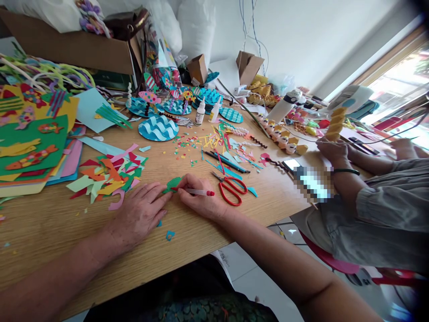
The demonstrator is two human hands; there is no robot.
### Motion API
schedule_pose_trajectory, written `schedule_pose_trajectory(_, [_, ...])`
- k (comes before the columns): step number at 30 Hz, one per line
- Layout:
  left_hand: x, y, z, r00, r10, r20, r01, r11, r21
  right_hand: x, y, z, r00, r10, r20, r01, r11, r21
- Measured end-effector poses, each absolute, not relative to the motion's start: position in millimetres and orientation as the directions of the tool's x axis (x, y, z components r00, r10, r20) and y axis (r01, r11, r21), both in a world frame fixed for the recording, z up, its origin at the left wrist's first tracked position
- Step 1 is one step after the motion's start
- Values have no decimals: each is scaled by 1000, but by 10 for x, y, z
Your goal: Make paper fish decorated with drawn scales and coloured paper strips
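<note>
My right hand [201, 197] is closed round a pen [197, 192] with a clear barrel and red ends, its tip at a small green paper piece [173, 184] on the wooden table. My left hand [142, 212] lies flat with fingers spread, its fingertips at the left edge of that green piece. Red-handled scissors [231, 188] rest just right of my right hand, blades slightly apart. A small blue paper scrap [170, 235] lies below my hands.
Colored paper scraps [110, 174] are heaped behind my left hand. Farther back stand glue bottles [200, 112] beside blue wavy discs [158, 129]. Stacked paper fish and sheets [33, 147] fill the left. At right, another person's hands hold a yellow twisted piece [336, 124] near a phone [311, 181].
</note>
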State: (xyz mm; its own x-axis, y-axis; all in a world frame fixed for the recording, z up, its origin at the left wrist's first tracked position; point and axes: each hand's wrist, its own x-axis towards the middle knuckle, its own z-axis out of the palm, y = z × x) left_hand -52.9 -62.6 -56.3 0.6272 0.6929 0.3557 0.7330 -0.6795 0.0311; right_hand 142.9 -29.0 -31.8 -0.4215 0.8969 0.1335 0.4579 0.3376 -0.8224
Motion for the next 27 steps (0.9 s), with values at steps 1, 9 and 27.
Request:
schedule_pose_trajectory(1, [-533,-625,-562,627,691,360,732,-681,32,1429,-291,-318,-422,896,138,454,341,-823])
schedule_pose_trajectory(9, [-564,-613,-561,631,700,335,731,-681,47,1420,-298,-303,-421,898,128,462,333,-822])
schedule_pose_trajectory(27, [-572,-611,-542,637,703,316,721,-688,76,1439,-308,-291,-400,907,130,505,337,-794])
